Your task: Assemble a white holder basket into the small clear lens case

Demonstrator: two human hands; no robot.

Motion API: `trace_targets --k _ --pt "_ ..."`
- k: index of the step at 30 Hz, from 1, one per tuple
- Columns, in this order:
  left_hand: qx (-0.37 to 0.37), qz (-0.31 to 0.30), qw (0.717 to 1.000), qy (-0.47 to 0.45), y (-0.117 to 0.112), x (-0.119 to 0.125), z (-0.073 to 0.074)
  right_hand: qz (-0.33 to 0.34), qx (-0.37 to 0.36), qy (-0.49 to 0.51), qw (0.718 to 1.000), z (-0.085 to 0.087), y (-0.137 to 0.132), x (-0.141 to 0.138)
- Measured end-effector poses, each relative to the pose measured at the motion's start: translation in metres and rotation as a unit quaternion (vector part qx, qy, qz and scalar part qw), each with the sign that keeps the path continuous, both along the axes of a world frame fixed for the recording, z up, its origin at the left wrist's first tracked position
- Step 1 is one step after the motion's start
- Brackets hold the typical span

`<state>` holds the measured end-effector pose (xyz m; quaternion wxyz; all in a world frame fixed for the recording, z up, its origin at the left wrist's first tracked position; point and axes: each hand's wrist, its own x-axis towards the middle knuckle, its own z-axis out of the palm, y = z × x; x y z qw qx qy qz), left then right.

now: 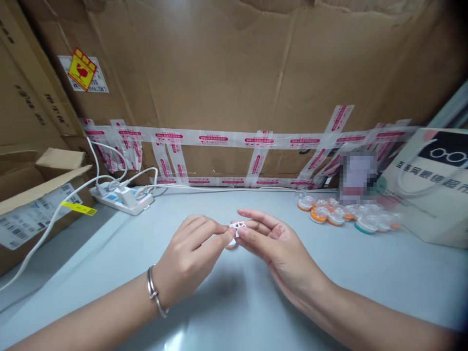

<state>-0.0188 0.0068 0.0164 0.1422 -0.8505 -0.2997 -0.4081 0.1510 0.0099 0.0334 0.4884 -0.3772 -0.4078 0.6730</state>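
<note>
Two hands meet above the grey table (109, 253): your left hand (190, 258) and right hand (274, 243) pinch a small white piece (237, 225) between their fingertips, just off the tabletop. A bracelet (155, 292) circles your left wrist. To the right lies a cluster of small orange and teal-rimmed parts (340, 213); a white power strip (122, 199) sits back left, against taped cardboard (234, 87).
</note>
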Motion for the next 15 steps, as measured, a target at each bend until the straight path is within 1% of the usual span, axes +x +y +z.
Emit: trace_targets --k 10,13,15 --pt "0.027 0.026 0.997 0.073 0.0025 0.0019 -0.0039 -0.021 -0.006 0.02 1.0 -0.0075 0.0058 -0.0012" --pt "0.02 0.027 0.997 0.062 0.0046 0.0021 -0.004 -0.016 0.001 0.02 1.0 -0.0091 0.0075 -0.0012" --pt "0.006 0.018 0.999 0.026 0.0061 0.0021 -0.004 -0.006 0.005 0.021 1.0 -0.0092 0.0079 -0.0013"
